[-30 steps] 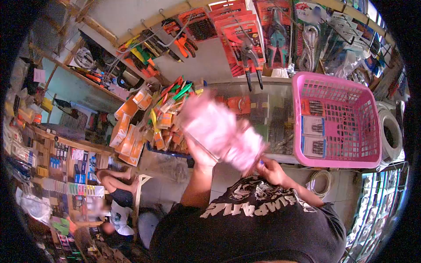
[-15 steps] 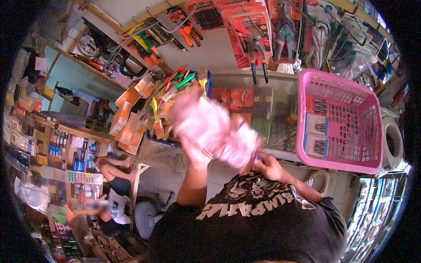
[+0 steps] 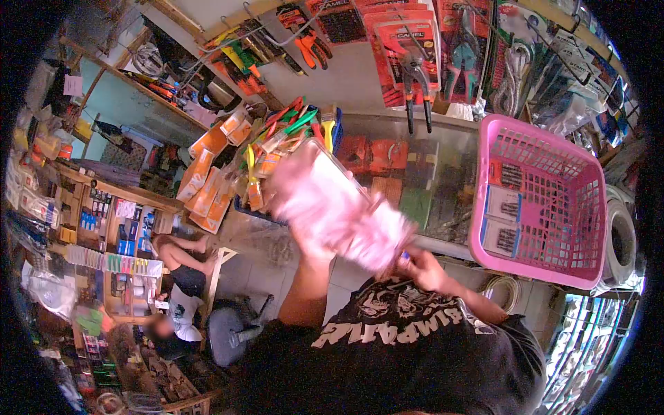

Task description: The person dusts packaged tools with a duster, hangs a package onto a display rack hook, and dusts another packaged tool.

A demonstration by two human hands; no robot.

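A pink-and-white, cloth-like bundle, smeared by motion, is in front of my chest above the counter's near edge. Along its upper side shows a flat pale rectangular thing with a darker rim; its kind is unclear. My left hand grips the flat thing from below and the left, its fingers mostly hidden behind the pink blur. At the bundle's lower right end, my right hand is closed on the pink material. A small blue spot shows by its fingers.
A glass-topped counter bears a pink basket with carded packs and a bin of paintbrushes. Orange boxes lie at the left. Pliers hang above. Another person sits at lower left near a chair.
The view has shifted slightly, so the counter and basket appear a little lower and to the right. More of the flat pale thing's rim now shows. Both hands keep their hold.
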